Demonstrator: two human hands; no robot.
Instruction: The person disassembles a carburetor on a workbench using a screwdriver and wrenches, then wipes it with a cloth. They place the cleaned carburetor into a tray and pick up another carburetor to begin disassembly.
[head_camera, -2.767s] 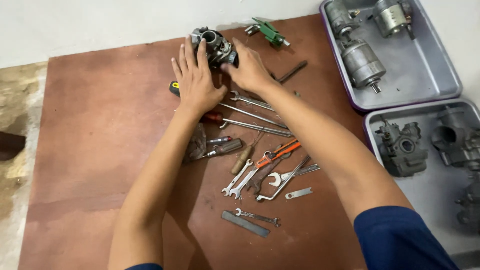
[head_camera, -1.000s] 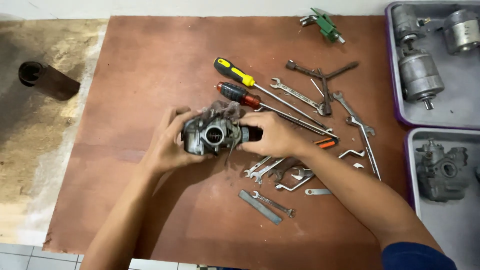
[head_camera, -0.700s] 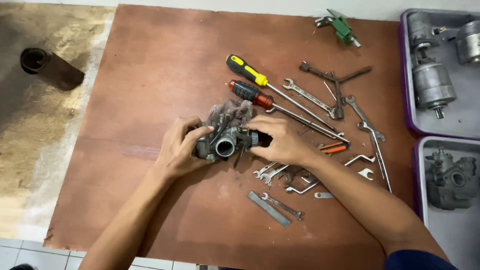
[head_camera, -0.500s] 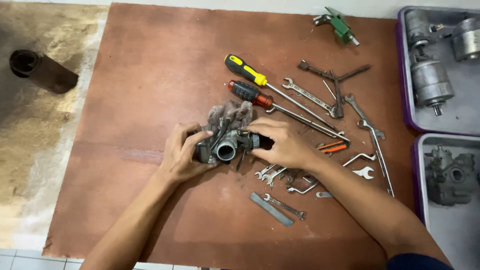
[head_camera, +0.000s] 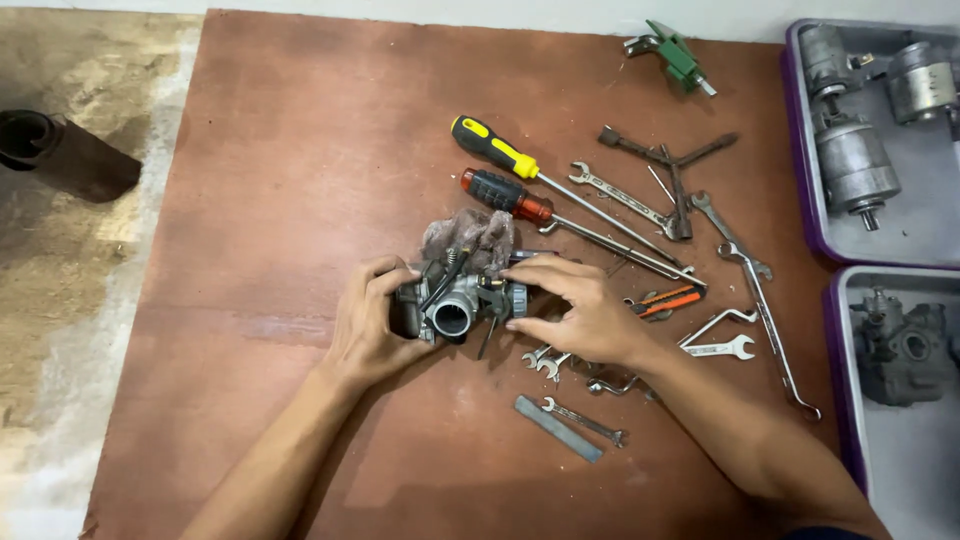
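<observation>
Hands (head_camera: 480, 315) gripping carburetor (head_camera: 455, 300); motors (head_camera: 850, 160) and carburetor body (head_camera: 900, 345) in trays (head_camera: 800, 200).

Bare forearms (dark blue sleeve edge)

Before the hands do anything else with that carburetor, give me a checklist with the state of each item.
1. Left hand grips carburetor: ok.
2. Right hand steadies its other side: ok.
3. Carburetor over the brown board, not the edge: ok.
4. Rag right behind it: ok.
5. Screwdrivers lie apart from both hands: ok.
6. Small wrenches crowd the right wrist: not ok.
</observation>
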